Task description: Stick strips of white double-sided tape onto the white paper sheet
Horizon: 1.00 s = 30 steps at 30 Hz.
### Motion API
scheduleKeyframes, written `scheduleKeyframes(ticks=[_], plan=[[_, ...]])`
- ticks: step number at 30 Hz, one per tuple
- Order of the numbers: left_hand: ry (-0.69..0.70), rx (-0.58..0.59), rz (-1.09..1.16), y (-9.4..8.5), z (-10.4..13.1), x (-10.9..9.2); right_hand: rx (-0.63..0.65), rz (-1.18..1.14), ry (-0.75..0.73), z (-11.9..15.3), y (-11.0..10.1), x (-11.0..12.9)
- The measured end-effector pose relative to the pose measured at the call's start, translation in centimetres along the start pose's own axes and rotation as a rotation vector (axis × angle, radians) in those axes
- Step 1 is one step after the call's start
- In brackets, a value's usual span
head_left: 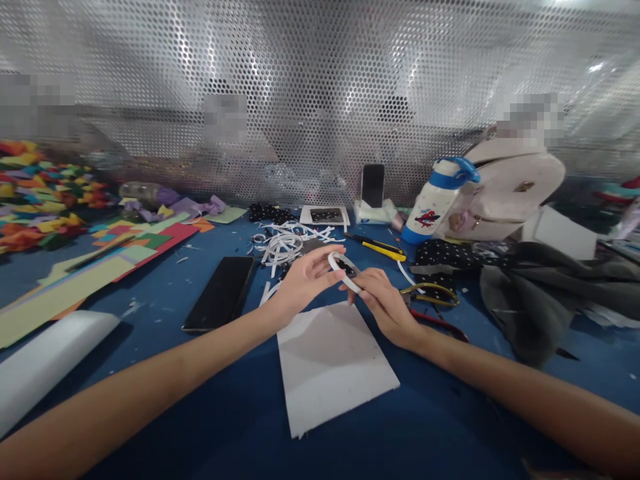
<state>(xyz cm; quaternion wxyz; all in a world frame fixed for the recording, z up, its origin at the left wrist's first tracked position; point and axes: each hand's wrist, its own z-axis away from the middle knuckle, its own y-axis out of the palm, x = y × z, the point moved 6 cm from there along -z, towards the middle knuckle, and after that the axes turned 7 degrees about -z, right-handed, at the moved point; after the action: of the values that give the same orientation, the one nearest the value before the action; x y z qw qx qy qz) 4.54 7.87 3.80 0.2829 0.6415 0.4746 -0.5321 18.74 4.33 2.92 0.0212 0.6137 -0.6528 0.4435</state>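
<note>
Both hands are raised over a white board [335, 370] and hold a small white ring [332, 263], a narrow band bent round, with something dark inside it. My left hand [306, 279] has its thumb and fingers closed on the ring's left side. On the other side, the fingers of my right hand [384, 301] pinch the lower right of the band. Just behind my left hand lies a tangle of thin white strips [286, 245]. Scissors with a yellow handle [443, 295] lie beside my right hand, with a red handle [445, 327] nearer to me.
Left of the hands lies a black tablet or phone [220, 293], with coloured sheets [95, 277] and a white roll [55, 363] beyond. A yellow cutter [384, 251], bottle [431, 203], pale backpack [515, 187] and dark cloth [525, 300] are rightward. Perforated metal [310, 87] stands behind.
</note>
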Motion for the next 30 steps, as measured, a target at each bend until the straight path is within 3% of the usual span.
scheduleKeyframes(ticks=[11,21,25,30], plan=[[-0.074,-0.032,0.140,-0.7,-0.3,1.8,0.076,-0.007,-0.061,0.1,0.7,0.2],[-0.135,0.099,0.324,0.9,-0.2,1.9,0.079,-0.026,-0.045,0.0,0.7,0.3],[-0.127,0.160,0.279,1.7,0.3,1.4,0.079,0.006,-0.020,0.0,0.7,0.3],[-0.111,0.098,0.230,1.3,0.3,1.1,0.099,-0.003,-0.015,-0.1,0.7,0.7]])
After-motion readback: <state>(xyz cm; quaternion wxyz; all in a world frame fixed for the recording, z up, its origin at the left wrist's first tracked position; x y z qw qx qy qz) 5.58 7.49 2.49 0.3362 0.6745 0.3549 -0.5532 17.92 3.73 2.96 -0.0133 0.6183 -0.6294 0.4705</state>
